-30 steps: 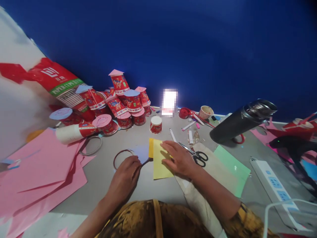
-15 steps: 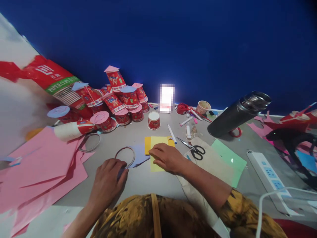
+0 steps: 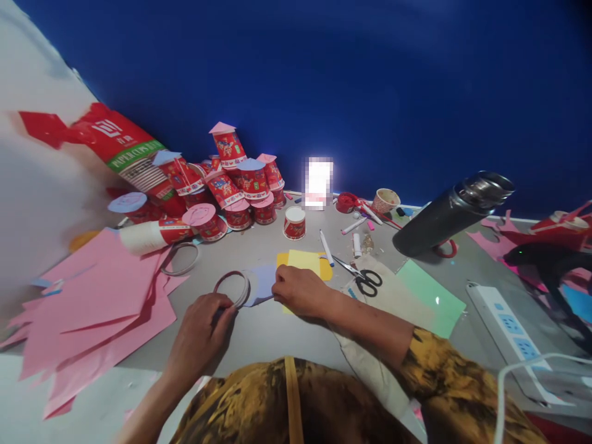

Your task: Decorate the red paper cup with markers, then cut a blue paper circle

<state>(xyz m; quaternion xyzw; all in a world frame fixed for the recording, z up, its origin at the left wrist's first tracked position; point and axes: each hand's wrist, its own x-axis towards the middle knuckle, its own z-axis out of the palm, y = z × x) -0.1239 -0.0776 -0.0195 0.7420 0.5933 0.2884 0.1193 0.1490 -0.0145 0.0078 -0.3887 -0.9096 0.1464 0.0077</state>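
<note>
My left hand [image 3: 200,330] rests on the grey table with its fingers curled at the near edge of a thin ring [image 3: 232,288] that lies on a pale blue paper piece [image 3: 261,281]. My right hand [image 3: 298,290] lies knuckles up over the near part of a yellow paper sheet [image 3: 303,261], fingers bent, its fingertips at the blue piece's right edge. An orange sheet [image 3: 326,270] shows from under the yellow one. Black-handled scissors [image 3: 363,279] lie just right of my right hand.
A pile of red paper cups [image 3: 231,185] with paper lids stands at the back. Pink paper sheets [image 3: 97,308] cover the left. A dark flask [image 3: 451,214], green paper [image 3: 432,297], a power strip [image 3: 504,324], pens [image 3: 326,248] and a second ring [image 3: 179,259] lie around.
My right hand has slid left across the yellow sheet to the blue piece. My left hand has drawn back toward me, leaving the blue piece flat under the ring.
</note>
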